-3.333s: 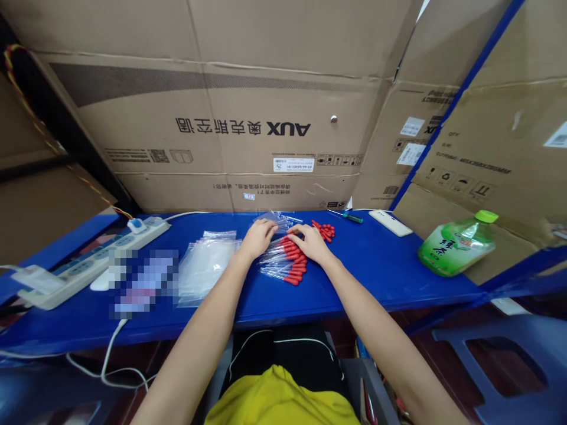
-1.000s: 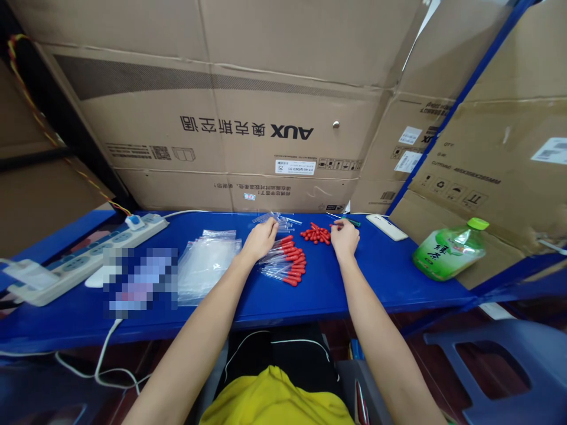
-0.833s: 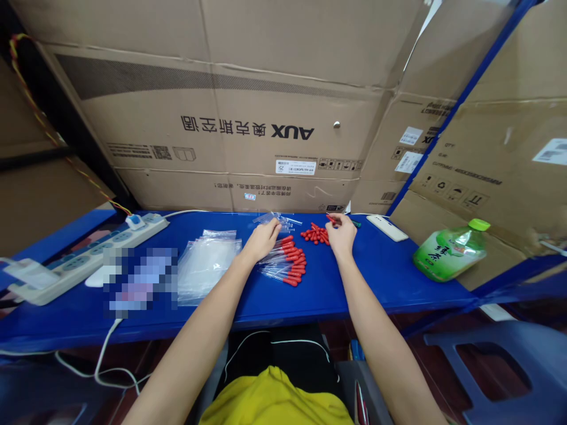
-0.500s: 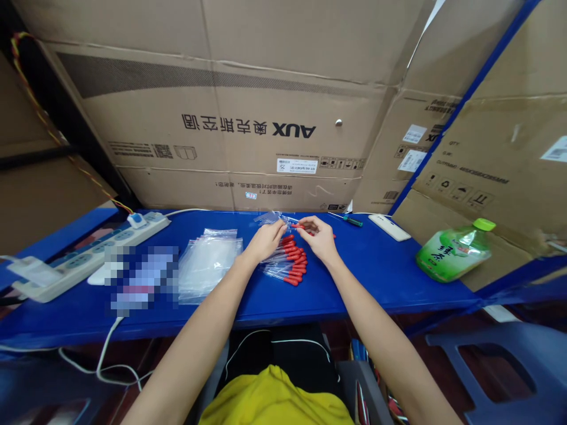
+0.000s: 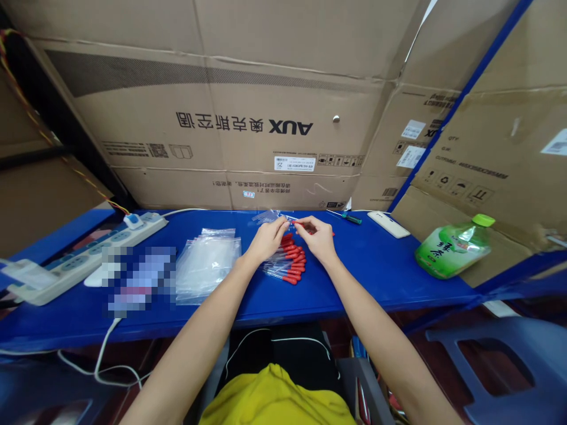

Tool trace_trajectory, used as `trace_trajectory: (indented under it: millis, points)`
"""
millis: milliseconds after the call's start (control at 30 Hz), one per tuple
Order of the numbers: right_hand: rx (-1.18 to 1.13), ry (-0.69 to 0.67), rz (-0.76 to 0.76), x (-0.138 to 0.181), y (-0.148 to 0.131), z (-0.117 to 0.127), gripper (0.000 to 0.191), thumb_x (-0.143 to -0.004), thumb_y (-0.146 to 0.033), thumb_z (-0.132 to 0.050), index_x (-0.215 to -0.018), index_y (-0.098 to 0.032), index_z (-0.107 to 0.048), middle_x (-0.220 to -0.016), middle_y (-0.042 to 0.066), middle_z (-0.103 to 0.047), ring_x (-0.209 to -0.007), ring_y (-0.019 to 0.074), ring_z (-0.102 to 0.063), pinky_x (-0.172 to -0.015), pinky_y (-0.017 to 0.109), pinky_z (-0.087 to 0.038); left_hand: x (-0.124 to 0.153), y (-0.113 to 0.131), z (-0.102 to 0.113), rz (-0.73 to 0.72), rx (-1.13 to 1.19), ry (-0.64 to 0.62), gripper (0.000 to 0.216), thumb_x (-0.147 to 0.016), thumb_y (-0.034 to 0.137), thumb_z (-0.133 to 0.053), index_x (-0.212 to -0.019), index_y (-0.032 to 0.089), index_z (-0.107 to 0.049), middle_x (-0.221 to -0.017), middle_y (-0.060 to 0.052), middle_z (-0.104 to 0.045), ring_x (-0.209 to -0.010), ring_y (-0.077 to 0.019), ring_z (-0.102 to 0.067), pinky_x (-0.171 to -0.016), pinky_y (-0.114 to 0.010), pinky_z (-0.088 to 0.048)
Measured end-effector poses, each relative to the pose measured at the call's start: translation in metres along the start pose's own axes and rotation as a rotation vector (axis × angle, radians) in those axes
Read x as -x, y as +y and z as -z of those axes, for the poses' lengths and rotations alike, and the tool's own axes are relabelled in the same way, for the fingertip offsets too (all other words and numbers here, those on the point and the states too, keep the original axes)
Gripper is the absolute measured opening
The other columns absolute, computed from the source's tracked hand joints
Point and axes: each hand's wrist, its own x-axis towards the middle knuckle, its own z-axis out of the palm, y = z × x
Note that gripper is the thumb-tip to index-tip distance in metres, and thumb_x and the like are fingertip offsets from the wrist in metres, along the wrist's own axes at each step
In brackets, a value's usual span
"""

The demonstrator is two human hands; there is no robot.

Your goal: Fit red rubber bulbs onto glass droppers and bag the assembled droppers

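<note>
My left hand [image 5: 267,237] is closed in a pinch on the clear tube of a dropper, above the back of the blue table. Facing it, my right hand [image 5: 319,241] pinches the red bulb [image 5: 296,223] at the other side, its fingers hiding part of it. Just below lies a fanned row of several droppers [image 5: 292,265], clear tubes pointing left and red bulbs right. Behind my left fingers, loose clear tubes [image 5: 266,217] lie in a heap. A few more red bulbs are partly hidden behind my right hand.
Left of my arm lies a stack of clear zip bags [image 5: 208,265], with a blurred phone [image 5: 144,277] and a power strip [image 5: 95,254] beyond. A screwdriver [image 5: 349,218], a white power bank-like slab [image 5: 388,224] and a green tea bottle [image 5: 456,248] are right. Cardboard [image 5: 248,71] walls the back.
The red bulb and clear tube are still between my hands, and my right fingers now cover more of the bulb. The whole view has shifted slightly.
</note>
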Motion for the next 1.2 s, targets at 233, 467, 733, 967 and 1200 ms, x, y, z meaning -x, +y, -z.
trace_trajectory:
  millis: [233,467,733,967,1200]
  points:
    - [-0.074,0.002,-0.017,0.000,0.004,0.000,0.026,-0.085,-0.047,-0.074,-0.093,-0.022,-0.077,-0.085,0.004,-0.078,-0.074,0.0201,-0.072,-0.071,0.031,-0.057,0.000,0.001,0.000,-0.036,0.038,-0.012,0.038,-0.109,0.042,-0.033,-0.088,0.021,-0.057,-0.074,-0.001,-0.061,-0.066,-0.0166,-0.054,-0.069,-0.028,-0.037]
    - [-0.153,-0.033,-0.060,-0.001,0.007,-0.001,0.029,-0.081,-0.051,-0.077,-0.088,-0.022,-0.076,-0.079,0.003,-0.076,-0.070,0.0205,-0.072,-0.071,0.033,-0.059,0.000,-0.001,0.006,-0.084,0.060,-0.068,0.039,-0.107,0.040,-0.038,-0.086,0.019,-0.062,-0.074,-0.001,-0.065,-0.066,-0.0157,-0.057,-0.069,-0.027,-0.038]
    - [-0.205,-0.037,-0.074,0.000,0.005,-0.002,0.030,-0.078,-0.051,-0.079,-0.086,-0.022,-0.076,-0.075,0.002,-0.074,-0.066,0.0195,-0.070,-0.069,0.034,-0.060,0.000,-0.003,0.009,-0.120,0.052,-0.115,0.042,-0.107,0.040,-0.039,-0.088,0.017,-0.067,-0.071,-0.001,-0.064,-0.062,-0.0141,-0.053,-0.065,-0.026,-0.035]
    - [-0.172,-0.106,-0.057,0.001,0.009,-0.001,0.026,-0.082,-0.047,-0.077,-0.089,-0.022,-0.076,-0.077,0.002,-0.075,-0.068,0.0196,-0.070,-0.070,0.033,-0.058,0.000,-0.006,0.013,-0.126,-0.016,-0.150,0.045,-0.107,0.042,-0.038,-0.086,0.018,-0.069,-0.070,-0.002,-0.064,-0.062,-0.0152,-0.054,-0.065,-0.027,-0.034]
    - [-0.159,-0.137,-0.070,0.001,0.011,-0.002,0.027,-0.083,-0.048,-0.077,-0.088,-0.022,-0.076,-0.075,0.002,-0.075,-0.068,0.0206,-0.071,-0.070,0.033,-0.059,0.000,-0.009,0.016,-0.157,-0.034,-0.181,0.041,-0.107,0.039,-0.040,-0.091,0.018,-0.071,-0.077,-0.004,-0.070,-0.068,-0.0168,-0.060,-0.067,-0.027,-0.037]
